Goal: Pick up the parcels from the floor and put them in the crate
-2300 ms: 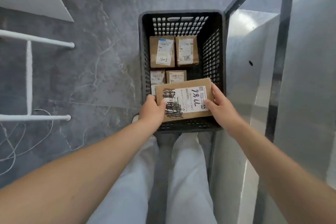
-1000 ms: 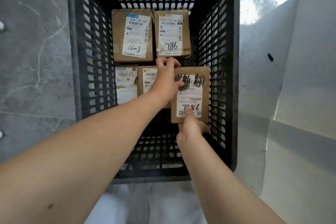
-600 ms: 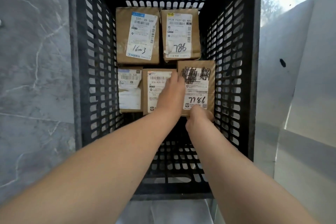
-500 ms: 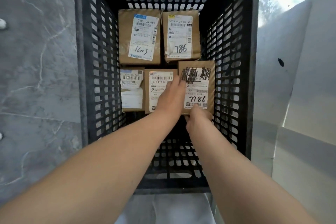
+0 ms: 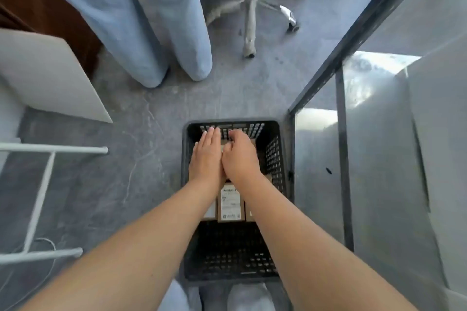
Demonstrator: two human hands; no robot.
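A black slatted crate (image 5: 186,209) stands on the grey floor right in front of me. Several brown parcels with white labels lie in its far half; the middle one (image 5: 231,203) shows between my forearms, the others are mostly hidden by my hands. My left hand (image 5: 206,159) hovers flat over the far left of the crate, fingers straight, holding nothing. My right hand (image 5: 238,159) is beside it and touching it, fingers curled, with nothing visible in it. The near half of the crate floor is bare.
Another person's legs in pale blue jeans (image 5: 151,33) stand beyond the crate, with an office chair base (image 5: 250,12) behind. A white metal rack (image 5: 38,199) and a white board (image 5: 50,78) are on the left. A dark-framed glass partition (image 5: 341,159) runs along the crate's right side.
Both hands have let go of the scribbled-label parcel, which now lies in the crate, and have risen towards the crate's far end. The view has pulled back and up.
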